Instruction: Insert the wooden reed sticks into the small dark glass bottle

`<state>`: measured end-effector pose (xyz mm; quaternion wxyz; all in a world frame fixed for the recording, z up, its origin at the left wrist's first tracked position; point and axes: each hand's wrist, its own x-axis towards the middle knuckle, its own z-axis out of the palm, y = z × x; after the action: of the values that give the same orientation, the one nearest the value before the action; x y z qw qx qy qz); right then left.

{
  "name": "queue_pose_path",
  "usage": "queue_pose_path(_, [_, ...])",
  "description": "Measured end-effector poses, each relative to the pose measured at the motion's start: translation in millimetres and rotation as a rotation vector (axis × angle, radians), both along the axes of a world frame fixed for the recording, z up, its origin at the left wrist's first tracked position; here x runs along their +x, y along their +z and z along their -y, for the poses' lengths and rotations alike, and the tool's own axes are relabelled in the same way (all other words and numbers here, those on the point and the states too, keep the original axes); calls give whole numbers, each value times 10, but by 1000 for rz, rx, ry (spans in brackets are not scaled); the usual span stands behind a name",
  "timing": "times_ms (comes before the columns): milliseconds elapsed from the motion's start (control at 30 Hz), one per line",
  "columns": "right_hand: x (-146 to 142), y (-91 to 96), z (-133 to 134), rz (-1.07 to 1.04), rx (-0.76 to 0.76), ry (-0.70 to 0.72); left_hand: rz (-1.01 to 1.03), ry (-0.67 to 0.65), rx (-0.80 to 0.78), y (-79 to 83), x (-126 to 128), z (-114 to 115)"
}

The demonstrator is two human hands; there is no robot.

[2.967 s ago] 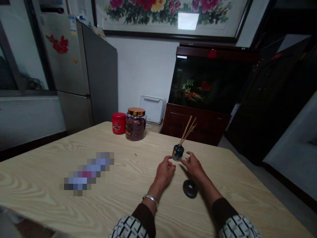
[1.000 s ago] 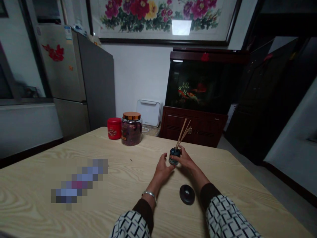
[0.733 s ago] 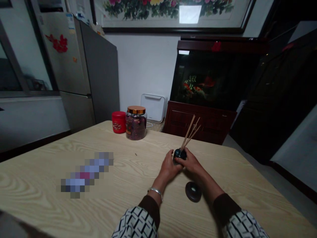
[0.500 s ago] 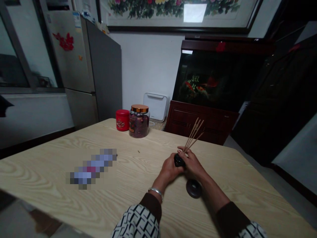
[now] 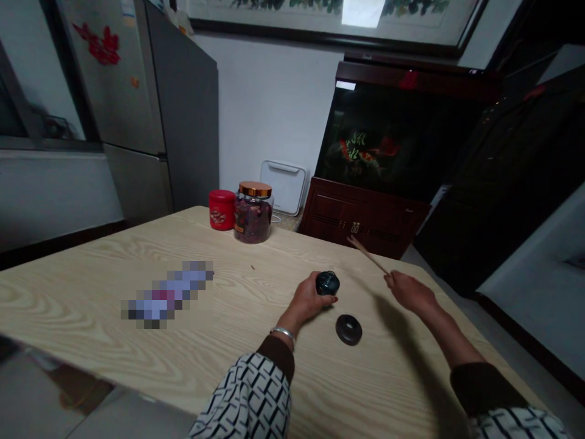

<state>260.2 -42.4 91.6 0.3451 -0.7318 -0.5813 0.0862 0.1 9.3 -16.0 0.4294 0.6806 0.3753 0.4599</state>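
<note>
My left hand [image 5: 308, 297] is wrapped round a small dark glossy jar [image 5: 328, 282], which stands on or just over the wooden table. Fingers pressed together, my right hand [image 5: 414, 291] grips a bundle of thin brown sticks [image 5: 369, 255] by one end. They slant up and to the left, clear of the jar, and look like incense or reed sticks. In front of the jar, a dark round ring-shaped lid [image 5: 349, 329] with a hole in its middle lies flat on the table. Neither hand touches it.
On the table's [image 5: 256, 366] far side stand a red canister [image 5: 222, 210] and a glass jar of dried petals [image 5: 252, 218] with a copper lid. A blurred-out long packet [image 5: 169, 296] lies at left. Beyond are a fridge [image 5: 187, 103] and a fish tank [image 5: 388, 134].
My right hand has moved right, away from the jar, drawing the sticks out of it. The left hand keeps its hold on the jar. The view has tilted slightly down.
</note>
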Motion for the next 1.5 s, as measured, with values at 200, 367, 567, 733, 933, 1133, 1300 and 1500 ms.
queue_pose_path(200, [36, -793, 487, 540, -419, -139, 14, -10, 8, -15, -11, -4])
queue_pose_path(367, [-118, -659, 550, 597, -297, -53, 0, -20, 1, 0, -41, 30])
queue_pose_path(567, [-787, -329, 672, 419, -347, 358, 23, -63, 4, 5, -133, 189])
queue_pose_path(733, [-974, -252, 640, 421, -428, 406, 41, -87, 4, -13, -213, 320])
queue_pose_path(933, [-965, -11, 422, -473, 62, 426, 26, -80, -6, -29, -243, 323])
queue_pose_path(1133, [-1402, -128, 113, -783, 314, 420, 7, -74, 40, 1, -277, 345])
queue_pose_path(1300, [-1312, -370, 85, -447, 230, 384, 2, -80, 35, -29, -278, 331])
queue_pose_path(1500, [-1162, -26, 97, 19, 18, 489, -6, -81, 26, -41, -274, 311])
